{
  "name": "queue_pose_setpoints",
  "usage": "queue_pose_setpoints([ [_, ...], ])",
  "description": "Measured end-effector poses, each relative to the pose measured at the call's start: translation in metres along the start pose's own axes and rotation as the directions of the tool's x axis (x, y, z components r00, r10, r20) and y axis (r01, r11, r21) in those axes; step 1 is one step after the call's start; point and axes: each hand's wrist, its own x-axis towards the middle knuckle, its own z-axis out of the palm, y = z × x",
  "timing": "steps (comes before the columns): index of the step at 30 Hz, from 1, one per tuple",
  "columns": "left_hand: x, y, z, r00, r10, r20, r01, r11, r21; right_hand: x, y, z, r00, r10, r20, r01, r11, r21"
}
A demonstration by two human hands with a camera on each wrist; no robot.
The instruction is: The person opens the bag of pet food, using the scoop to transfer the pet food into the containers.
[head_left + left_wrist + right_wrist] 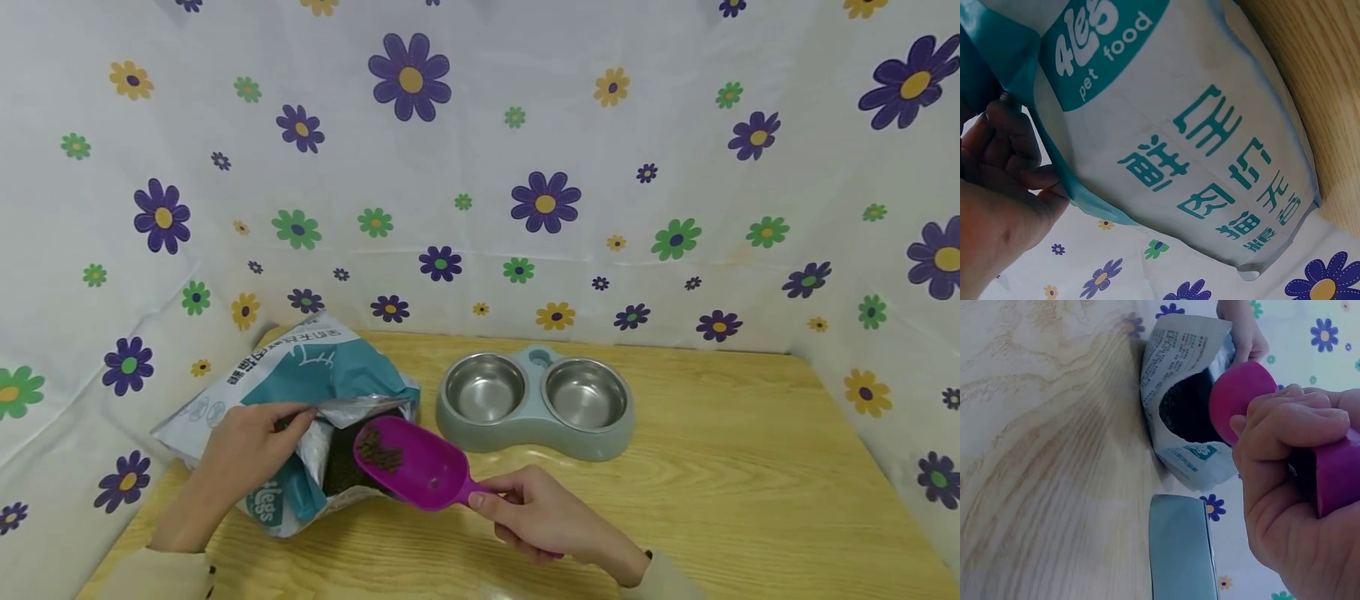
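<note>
A white and teal bag of pet food [300,375] lies on its side at the left with its mouth open toward me. My left hand [243,450] pinches the upper edge of that mouth; in the left wrist view, the hand [1004,219] is at the bag's teal edge [1104,203]. My right hand [543,512] grips the handle of a magenta scoop [431,467]. Brown pellets [378,450] lie near the scoop's front end, which is at the bag's opening. Dark kibble shows inside the bag. In the right wrist view, fingers [1272,434] curl round the handle.
A blue-green double feeder [536,400] with two steel bowls stands behind the scoop, right of the bag. Nothing shows in the bowls. The wooden table [735,467] extends to the right. A flower-print cloth [480,150] rises behind and at both sides.
</note>
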Motion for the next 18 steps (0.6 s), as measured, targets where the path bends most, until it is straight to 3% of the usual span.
queue_pose_setpoints([
  [9,0.003,0.001,-0.002,0.999,-0.026,0.035,0.026,1.000,-0.002,-0.015,-0.002,-0.029,1.000,0.014,-0.022,-0.015,0.999,-0.048],
  [18,0.002,0.003,-0.002,0.999,-0.030,0.044,0.030,1.000,0.000,-0.034,-0.013,-0.076,0.992,0.083,-0.098,-0.093,0.990,-0.106],
])
